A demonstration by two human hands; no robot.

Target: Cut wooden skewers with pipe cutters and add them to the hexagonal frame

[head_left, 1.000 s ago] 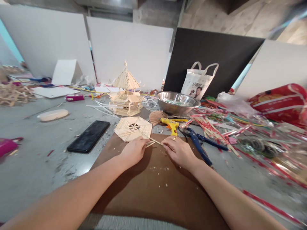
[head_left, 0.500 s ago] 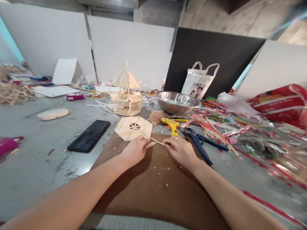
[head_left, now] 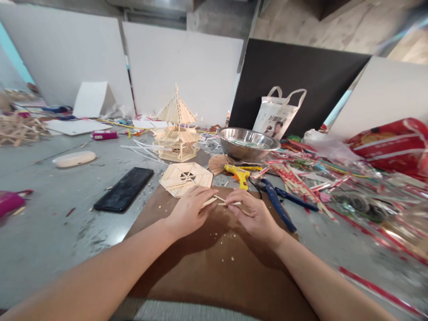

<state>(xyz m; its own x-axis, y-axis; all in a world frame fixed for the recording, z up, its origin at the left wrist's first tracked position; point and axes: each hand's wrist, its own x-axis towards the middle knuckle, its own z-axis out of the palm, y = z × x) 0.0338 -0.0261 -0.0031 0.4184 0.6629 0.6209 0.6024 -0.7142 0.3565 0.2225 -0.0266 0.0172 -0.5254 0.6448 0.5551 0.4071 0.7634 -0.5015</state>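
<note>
Over the brown board [head_left: 214, 276], my left hand [head_left: 191, 209] is closed on thin wooden sticks [head_left: 209, 203] whose ends show past its fingertips. Facing it, my right hand [head_left: 256, 215] pinches a wooden stick [head_left: 234, 203] between thumb and fingers. Short pale stick ends fill the small gap between both hands; which hand grips which piece is partly hidden. Just beyond my left hand lies a flat hexagonal panel of sticks [head_left: 172, 183] with a spoked opening. A yellow glue gun [head_left: 238, 173] rests past my right hand, with blue-handled pliers [head_left: 277, 203] to its right.
A stick-built pagoda model [head_left: 177, 145] stands behind the panel. A metal bowl [head_left: 247, 151] sits at the back, before a white bag [head_left: 274, 116]. Left lies a black phone [head_left: 123, 189]. Red-and-white strips and sticks [head_left: 301, 183] clutter the right side.
My left fingers have stretched forward and right over the sticks. My right hand has shifted its grip, and a stick now lies more level across its fingertips.
</note>
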